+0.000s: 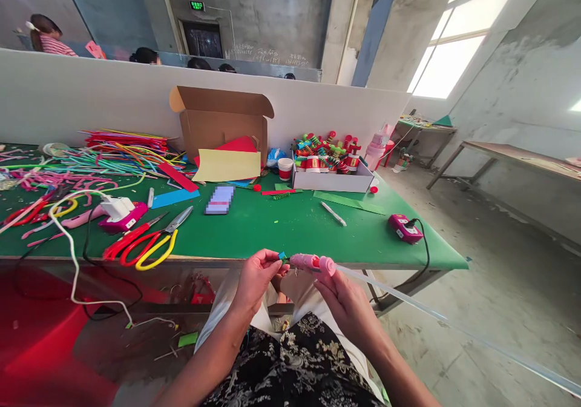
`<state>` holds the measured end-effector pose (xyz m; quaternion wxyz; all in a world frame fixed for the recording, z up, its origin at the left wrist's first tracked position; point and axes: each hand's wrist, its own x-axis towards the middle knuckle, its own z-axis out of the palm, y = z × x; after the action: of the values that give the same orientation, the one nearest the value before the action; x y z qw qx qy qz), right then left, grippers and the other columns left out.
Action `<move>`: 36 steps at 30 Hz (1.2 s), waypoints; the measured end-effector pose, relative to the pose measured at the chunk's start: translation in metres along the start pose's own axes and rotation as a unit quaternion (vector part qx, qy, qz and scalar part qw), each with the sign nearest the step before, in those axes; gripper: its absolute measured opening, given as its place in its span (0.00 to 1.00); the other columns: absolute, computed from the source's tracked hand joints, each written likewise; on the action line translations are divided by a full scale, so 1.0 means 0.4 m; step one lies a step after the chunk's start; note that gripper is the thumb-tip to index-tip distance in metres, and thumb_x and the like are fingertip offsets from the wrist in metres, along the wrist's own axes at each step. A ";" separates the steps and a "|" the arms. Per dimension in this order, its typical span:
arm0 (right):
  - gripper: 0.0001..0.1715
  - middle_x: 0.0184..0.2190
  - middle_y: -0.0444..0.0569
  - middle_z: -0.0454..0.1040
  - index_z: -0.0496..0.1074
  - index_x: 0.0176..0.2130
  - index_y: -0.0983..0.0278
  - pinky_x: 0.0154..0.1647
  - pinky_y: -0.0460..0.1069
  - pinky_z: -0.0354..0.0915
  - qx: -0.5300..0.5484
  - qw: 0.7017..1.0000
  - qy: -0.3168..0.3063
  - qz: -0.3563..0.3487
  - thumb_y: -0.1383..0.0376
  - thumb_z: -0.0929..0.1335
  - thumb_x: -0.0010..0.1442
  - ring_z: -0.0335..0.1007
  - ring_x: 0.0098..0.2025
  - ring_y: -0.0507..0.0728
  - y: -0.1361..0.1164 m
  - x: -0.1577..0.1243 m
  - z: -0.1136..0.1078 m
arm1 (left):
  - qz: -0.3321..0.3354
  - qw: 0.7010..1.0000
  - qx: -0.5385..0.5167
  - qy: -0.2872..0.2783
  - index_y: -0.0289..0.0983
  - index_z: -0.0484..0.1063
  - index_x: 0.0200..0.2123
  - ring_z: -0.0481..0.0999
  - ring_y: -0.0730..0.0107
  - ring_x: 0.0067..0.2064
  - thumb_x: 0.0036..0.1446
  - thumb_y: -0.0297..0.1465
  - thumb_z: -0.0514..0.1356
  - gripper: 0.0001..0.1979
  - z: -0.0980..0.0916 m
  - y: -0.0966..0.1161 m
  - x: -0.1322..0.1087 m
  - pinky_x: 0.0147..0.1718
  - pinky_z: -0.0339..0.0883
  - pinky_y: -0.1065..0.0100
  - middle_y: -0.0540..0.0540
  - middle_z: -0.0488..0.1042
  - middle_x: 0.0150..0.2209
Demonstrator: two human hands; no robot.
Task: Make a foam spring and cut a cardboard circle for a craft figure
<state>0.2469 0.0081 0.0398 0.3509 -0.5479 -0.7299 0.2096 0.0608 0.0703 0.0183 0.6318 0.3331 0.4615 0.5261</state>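
In my right hand is a pink hot glue gun, its nozzle pointing left. A long clear glue stick trails out of its back toward the lower right. My left hand pinches a small blue and green piece right by the nozzle. Whether nozzle and piece touch, I cannot tell. Both hands are above my lap, at the front edge of the green table.
On the table's left lie yellow-handled scissors, red-handled pliers, a power strip and many pipe cleaners. Farther back are a phone, a cardboard box, a paper cup and a white box of colourful figures.
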 end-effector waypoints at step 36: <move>0.27 0.16 0.48 0.68 0.66 0.19 0.61 0.25 0.48 0.55 -0.251 0.901 0.114 0.335 0.49 0.61 0.61 0.67 0.25 0.57 0.340 0.291 -0.213 | -0.062 0.989 -0.093 -0.093 0.32 0.72 0.27 0.77 0.73 0.22 0.46 0.16 0.66 0.08 0.053 0.149 0.439 0.24 0.72 0.73 0.48 0.77 0.22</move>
<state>0.3811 0.1541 0.0353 0.1916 -0.8503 -0.4865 0.0607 0.0627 0.2558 0.0388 0.7314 0.2908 0.3695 0.4939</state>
